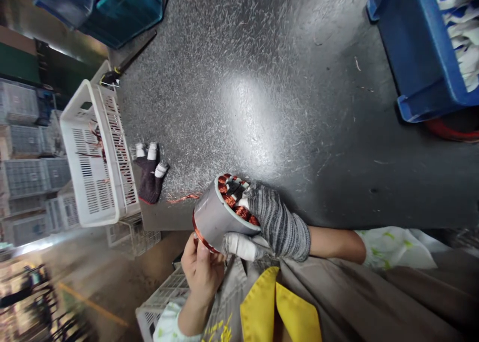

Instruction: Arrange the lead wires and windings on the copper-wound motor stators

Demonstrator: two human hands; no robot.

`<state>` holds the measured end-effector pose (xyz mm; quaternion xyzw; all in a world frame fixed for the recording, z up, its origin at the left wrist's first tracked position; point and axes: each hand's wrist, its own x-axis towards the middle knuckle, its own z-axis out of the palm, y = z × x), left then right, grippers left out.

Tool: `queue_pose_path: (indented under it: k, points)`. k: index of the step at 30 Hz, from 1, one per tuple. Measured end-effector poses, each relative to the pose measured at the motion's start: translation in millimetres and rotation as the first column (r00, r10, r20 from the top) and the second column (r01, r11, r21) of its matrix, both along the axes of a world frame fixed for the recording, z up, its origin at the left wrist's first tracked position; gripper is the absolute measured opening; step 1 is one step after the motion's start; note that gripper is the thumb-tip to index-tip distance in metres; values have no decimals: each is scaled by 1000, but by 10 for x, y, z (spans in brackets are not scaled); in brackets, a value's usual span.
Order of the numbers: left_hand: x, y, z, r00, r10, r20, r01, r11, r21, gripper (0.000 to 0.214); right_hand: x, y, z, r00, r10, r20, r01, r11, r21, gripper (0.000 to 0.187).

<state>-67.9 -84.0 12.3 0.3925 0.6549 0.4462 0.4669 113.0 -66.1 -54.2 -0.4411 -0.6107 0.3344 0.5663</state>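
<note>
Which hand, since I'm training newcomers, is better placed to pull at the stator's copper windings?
Probably the right: the gloved right hand lies over the open end of the stator, fingers on the copper windings, while the bare left hand cups the opposite end.

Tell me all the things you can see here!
table: one, dark grey, speckled, fills the middle
white basket: one, white, table's left edge
spare glove: one, dark with white fingertips, beside the basket
blue bin: one, blue, top right
crates: two, blue and teal, top left
stator: one, grey with copper windings, held in both hands
left hand: one, bare, under the stator
right hand: one, grey knit glove, on the stator's windings
</note>
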Motion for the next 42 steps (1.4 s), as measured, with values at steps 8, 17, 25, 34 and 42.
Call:
queue_pose_path:
  k: [8, 17, 25, 34, 42]
  points:
    - [-25, 49, 68, 997, -68, -24, 68, 998, -13, 44, 28, 59, 94, 1000, -21, 18, 22, 999, -34, 57]
    - [-3, 32, 104, 996, -52, -66, 51, 998, -21, 48, 68, 134, 192, 996, -44, -78, 42, 999, -19, 52]
    - [52, 8, -8, 992, 31, -119, -20, 995, 99, 40, 20, 72, 149, 999, -37, -22, 35, 998, -54, 49]
    - [-62, 36, 62, 992, -16, -122, 23, 998, 54, 38, 57, 91, 218, 994, -90, 63, 92, 995, -32, 48]
    - [-89, 51, 90, 992, -54, -112, 57, 998, 24, 39, 93, 110, 218, 999, -8, 39, 9, 999, -37, 45]
